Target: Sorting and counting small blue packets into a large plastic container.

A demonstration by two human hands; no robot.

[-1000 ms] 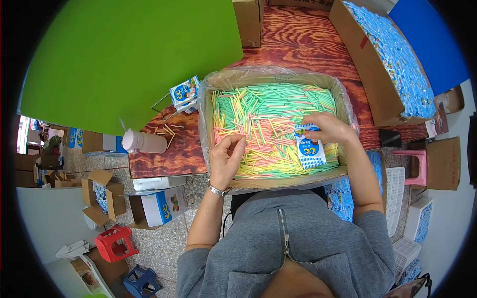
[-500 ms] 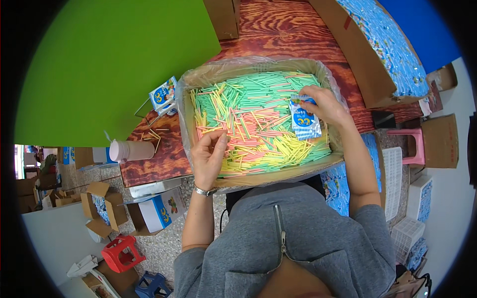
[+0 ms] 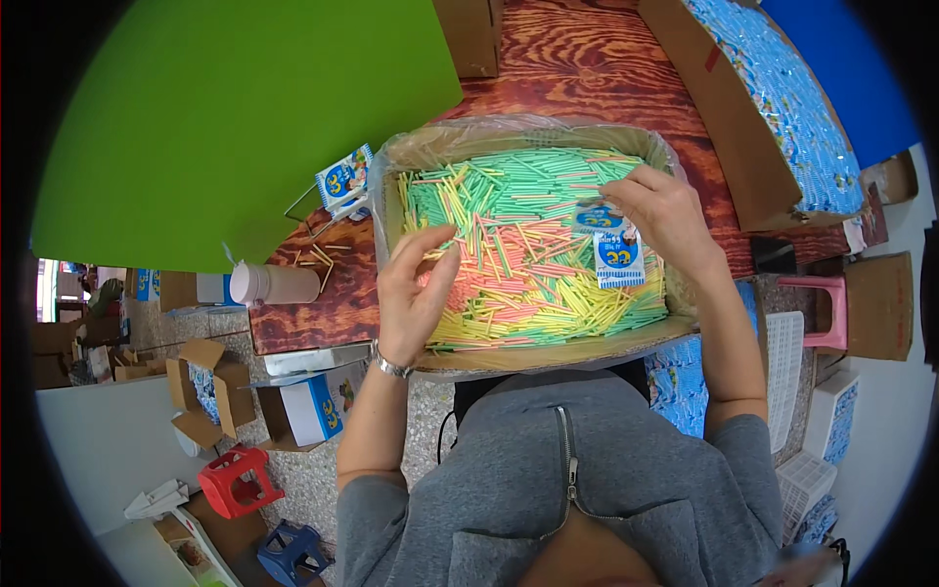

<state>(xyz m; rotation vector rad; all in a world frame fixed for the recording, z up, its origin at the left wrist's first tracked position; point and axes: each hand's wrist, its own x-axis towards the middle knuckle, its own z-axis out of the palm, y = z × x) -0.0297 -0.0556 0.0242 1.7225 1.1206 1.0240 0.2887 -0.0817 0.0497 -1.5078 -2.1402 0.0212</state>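
Note:
A cardboard box [image 3: 548,364] lined with clear plastic stands before me, full of thin green, pink and yellow sticks [image 3: 509,254]. My left hand [image 3: 413,298] hovers over the near left of the sticks, thumb and fingers apart, with nothing visible held. Over the right side of the box, my right hand [image 3: 665,217] pinches a small blue-and-white printed packet [image 3: 618,259] near its upper end. A greyish-blue portion by the fingertips looks blurred; I cannot tell whether it belongs to the same packet.
Left of the box, packets [image 3: 344,181] sit on a wire stand near loose sticks and a pale pink bottle [image 3: 279,284]. A large carton [image 3: 792,117] of blue packets stands far right. Stools, red [image 3: 240,481], blue [image 3: 293,553] and pink [image 3: 831,313], stand on the floor.
My left thumb and fingers have spread from a near pinch. The packet in my right hand has changed angle, and its upper part now looks blurred. The whole view has shifted slightly.

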